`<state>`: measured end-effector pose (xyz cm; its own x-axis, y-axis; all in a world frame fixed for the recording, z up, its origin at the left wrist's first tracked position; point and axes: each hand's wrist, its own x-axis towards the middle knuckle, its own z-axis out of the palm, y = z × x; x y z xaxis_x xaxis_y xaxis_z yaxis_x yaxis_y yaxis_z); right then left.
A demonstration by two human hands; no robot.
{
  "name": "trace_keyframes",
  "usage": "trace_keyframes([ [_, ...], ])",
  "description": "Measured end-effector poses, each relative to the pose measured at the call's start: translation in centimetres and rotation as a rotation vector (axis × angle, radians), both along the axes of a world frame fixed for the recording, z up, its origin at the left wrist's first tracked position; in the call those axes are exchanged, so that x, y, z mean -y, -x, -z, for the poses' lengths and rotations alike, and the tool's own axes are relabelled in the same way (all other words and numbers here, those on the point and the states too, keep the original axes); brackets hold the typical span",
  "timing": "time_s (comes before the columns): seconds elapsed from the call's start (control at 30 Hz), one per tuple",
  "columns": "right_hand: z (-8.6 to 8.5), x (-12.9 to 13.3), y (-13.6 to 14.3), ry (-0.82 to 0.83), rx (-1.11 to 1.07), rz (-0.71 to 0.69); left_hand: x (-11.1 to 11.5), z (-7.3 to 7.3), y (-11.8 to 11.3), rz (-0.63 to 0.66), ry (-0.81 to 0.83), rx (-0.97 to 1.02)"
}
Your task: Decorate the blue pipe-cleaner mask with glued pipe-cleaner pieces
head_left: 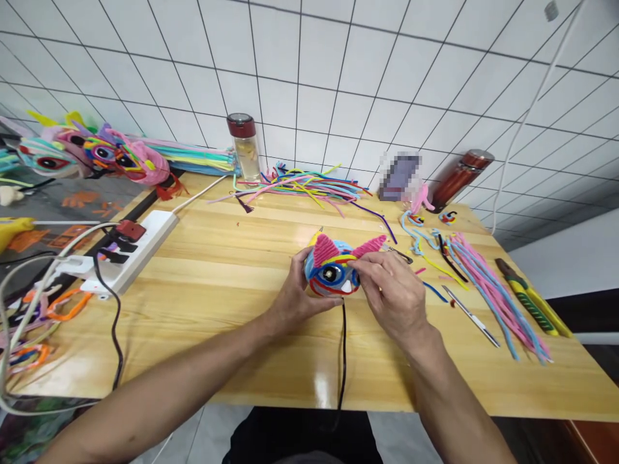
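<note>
A pipe-cleaner animal head [321, 287] is held just above the wooden table, its face turned toward me. It has pink ears [325, 250], a black eye [331, 274] ringed in blue, a white nose, and red and yellow trim. My left hand [294, 290] wraps round its left side and underside, thumb along the bottom. My right hand [394, 290] is closed in a pinch at the brow over the other eye, touching the end of a yellow strip. Those fingers partly cover the second eye, and whatever lies between their tips is hidden.
Loose pipe cleaners [309, 183] lie at the back, beside a glass bottle [244, 148]. Rightward are a utility knife [471, 316], a pink and blue bundle [498, 296], green-handled pliers [527, 299] and a red flask [461, 180]. Leftward are a power strip [140, 254] with cables and finished heads [120, 158].
</note>
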<state>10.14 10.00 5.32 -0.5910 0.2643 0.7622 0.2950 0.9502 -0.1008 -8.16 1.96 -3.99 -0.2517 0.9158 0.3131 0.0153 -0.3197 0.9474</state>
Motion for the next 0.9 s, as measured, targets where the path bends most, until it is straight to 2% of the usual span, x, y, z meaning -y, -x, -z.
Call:
trace_keyframes([
  [0.27,-0.1,0.1,0.1,-0.068,0.009,0.012,0.0,0.3,0.0,-0.022,-0.008,-0.007],
  [0.5,-0.1,0.4,0.1,-0.07,0.001,0.027,0.0,0.0,0.1,-0.003,0.001,-0.005],
  [0.7,-0.8,1.5,-0.3,-0.041,-0.098,0.101,0.0,0.1,0.1,-0.05,-0.032,-0.025],
  [0.9,-0.2,2.5,0.4,-0.043,-0.025,0.115,0.2,0.0,0.1,-0.076,-0.044,-0.064],
])
